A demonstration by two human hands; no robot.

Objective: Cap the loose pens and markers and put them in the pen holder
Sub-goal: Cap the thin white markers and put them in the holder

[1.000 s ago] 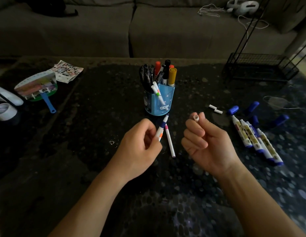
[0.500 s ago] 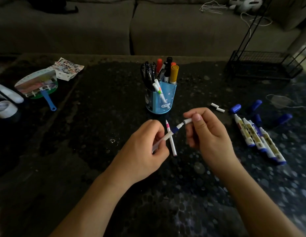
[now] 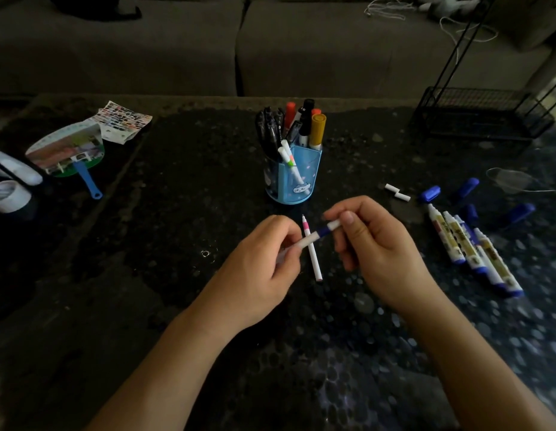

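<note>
Dark table (image 3: pixel 177 213), couch (image 3: pixel 146 42) behind: left hand (image 3: pixel 264 265) grips pen (image 3: pixel 314 237) by barrel, right hand (image 3: pixel 373 244) pinches white cap (image 3: pixel 334 225) on its tip, just in front of holder (image 3: pixel 296 178); off-axis push could leave cap loose or pop it free.

Pen holder (image 3: pixel 293 178): blue, upright on the dark tabletop (image 3: pixel 177 244), crowded with black, orange and yellow-capped markers.
Left hand (image 3: pixel 264 269): in front of the pen holder, fingers curled round the near end of a thin white pen (image 3: pixel 310 239).
Right hand (image 3: pixel 373 244): in front of the pen holder, to its right, thumb and fingers pinching a white cap (image 3: pixel 334 225) at the pen's blue-banded end.
Pink pen (image 3: pixel 314 262): uncapped, flat in front of the pen holder, beneath the held pen.
Blue markers (image 3: pixel 469 250): uncapped, side by side, well right of the pen holder.
Blue caps (image 3: pixel 429 193): scattered just beyond those markers.
</note>
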